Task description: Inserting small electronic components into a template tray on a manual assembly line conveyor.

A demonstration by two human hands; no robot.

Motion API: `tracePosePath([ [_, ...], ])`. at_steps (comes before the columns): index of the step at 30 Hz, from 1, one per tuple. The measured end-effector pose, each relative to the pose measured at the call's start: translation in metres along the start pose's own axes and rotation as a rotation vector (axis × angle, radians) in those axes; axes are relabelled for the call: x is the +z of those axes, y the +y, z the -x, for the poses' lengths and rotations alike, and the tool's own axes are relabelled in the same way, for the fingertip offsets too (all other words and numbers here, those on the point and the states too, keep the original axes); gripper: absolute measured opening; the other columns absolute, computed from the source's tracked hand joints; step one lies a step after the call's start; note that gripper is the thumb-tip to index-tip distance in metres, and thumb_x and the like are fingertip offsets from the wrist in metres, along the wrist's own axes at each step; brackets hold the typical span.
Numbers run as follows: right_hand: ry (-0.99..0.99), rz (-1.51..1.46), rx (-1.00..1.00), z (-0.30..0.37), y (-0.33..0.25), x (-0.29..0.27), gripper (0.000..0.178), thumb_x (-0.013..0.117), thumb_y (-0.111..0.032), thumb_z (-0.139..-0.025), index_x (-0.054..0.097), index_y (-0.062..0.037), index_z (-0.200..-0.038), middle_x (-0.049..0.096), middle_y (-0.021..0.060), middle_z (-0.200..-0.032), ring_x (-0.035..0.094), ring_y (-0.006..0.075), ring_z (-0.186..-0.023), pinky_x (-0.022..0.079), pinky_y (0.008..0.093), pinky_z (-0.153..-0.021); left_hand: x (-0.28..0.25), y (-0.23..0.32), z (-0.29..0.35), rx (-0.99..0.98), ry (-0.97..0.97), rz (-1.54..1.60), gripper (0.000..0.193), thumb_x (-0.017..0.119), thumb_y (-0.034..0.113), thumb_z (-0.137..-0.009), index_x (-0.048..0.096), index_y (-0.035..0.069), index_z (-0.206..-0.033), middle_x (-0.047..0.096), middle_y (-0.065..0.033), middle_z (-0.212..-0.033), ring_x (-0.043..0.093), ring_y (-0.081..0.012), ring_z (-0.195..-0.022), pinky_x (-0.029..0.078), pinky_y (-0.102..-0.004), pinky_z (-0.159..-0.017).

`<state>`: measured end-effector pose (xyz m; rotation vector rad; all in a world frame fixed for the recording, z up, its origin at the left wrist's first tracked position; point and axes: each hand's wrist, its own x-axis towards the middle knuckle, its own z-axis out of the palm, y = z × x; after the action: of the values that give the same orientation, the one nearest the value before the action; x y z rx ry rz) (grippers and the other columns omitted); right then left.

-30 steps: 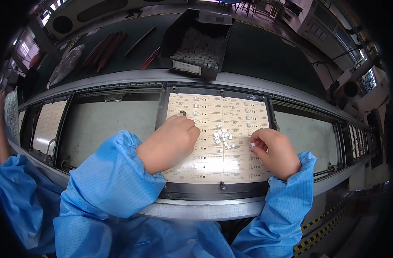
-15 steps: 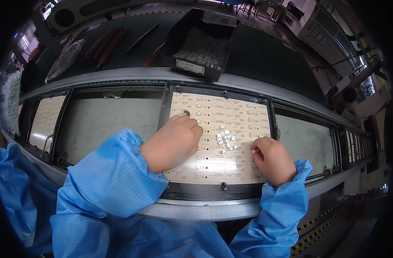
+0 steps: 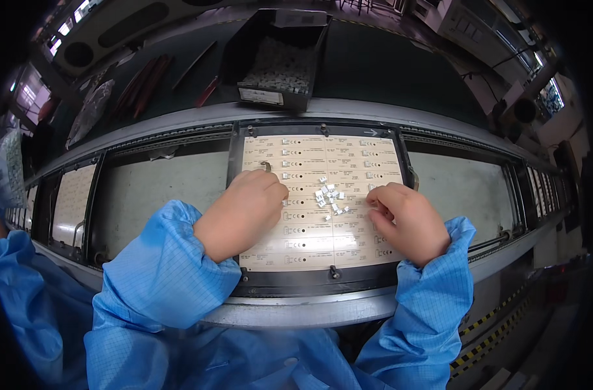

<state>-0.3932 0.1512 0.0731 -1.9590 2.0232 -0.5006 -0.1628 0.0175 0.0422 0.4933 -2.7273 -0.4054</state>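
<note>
A cream-coloured circuit board panel (image 3: 309,260) sits in a black frame (image 3: 290,286) in front of me. Small white connectors stand in two columns on its upper rows, and a loose pile of white connectors (image 3: 329,195) lies mid-panel. My left hand (image 3: 241,207) rests over the panel's left half, its fingers curled together by the left column; the fingertips are mostly hidden, so what they hold cannot be seen. On the right side my right hand (image 3: 410,218) hovers at the right column, thumb and forefinger apart. A small dark hooked clip (image 3: 265,166) shows just beyond my left hand.
Beyond the rail, a black bin (image 3: 270,68) full of white connectors stands on a dark green surface, with red-handled tools (image 3: 144,84) and a clear plastic bag (image 3: 92,110) to its left. Another panel (image 3: 74,205) sits further left on the conveyor. A blue sleeve (image 3: 30,286) shows at far left.
My view has shifted, so the panel appears further left and higher. My right hand has moved up the right column, its pinch now spread. My left hand sits slightly lower along the left column.
</note>
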Motion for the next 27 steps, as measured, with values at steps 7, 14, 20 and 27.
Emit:
tracePosePath([
  [7,0.091,-0.037,-0.105,0.003,0.001,0.001,0.014,0.062,-0.003,-0.077,0.061,0.0002,-0.091,0.060,0.0139,-0.082,0.061,0.0289,-0.075,0.050,0.0358,-0.069,-0.004,0.011,-0.008,0.051,-0.024,-0.082,0.011,0.060,0.002,-0.073,0.060,-0.001,-0.083,0.058,-0.0141,-0.083,0.056,-0.0305,-0.084,0.045,-0.0369,-0.081],
  [14,0.067,-0.052,-0.196,-0.003,-0.008,0.017,0.018,0.062,0.000,-0.076,0.060,-0.0007,-0.094,0.057,0.0127,-0.090,0.059,0.0305,-0.084,0.049,0.0359,-0.075,-0.010,0.024,-0.021,0.199,-0.144,-0.265,0.009,0.058,0.003,-0.067,0.057,0.000,-0.076,0.055,-0.0130,-0.077,0.055,-0.0294,-0.079,0.045,-0.0361,-0.078],
  [20,0.072,-0.052,-0.164,-0.003,-0.003,0.022,0.018,0.062,0.000,-0.075,0.059,-0.0011,-0.093,0.057,0.0126,-0.091,0.058,0.0304,-0.087,0.049,0.0360,-0.077,-0.002,0.016,-0.013,0.012,-0.110,-0.054,0.009,0.060,0.003,-0.072,0.061,-0.001,-0.080,0.059,-0.0141,-0.080,0.057,-0.0304,-0.081,0.047,-0.0378,-0.079],
  [27,0.048,-0.101,-0.077,0.000,-0.007,0.009,0.013,0.060,-0.002,-0.079,0.059,0.0000,-0.092,0.059,0.0135,-0.086,0.061,0.0277,-0.078,0.050,0.0341,-0.071,-0.008,0.022,-0.012,-0.021,-0.050,-0.041,0.012,0.062,0.004,-0.074,0.063,0.000,-0.086,0.061,-0.0135,-0.083,0.058,-0.0300,-0.083,0.047,-0.0382,-0.080],
])
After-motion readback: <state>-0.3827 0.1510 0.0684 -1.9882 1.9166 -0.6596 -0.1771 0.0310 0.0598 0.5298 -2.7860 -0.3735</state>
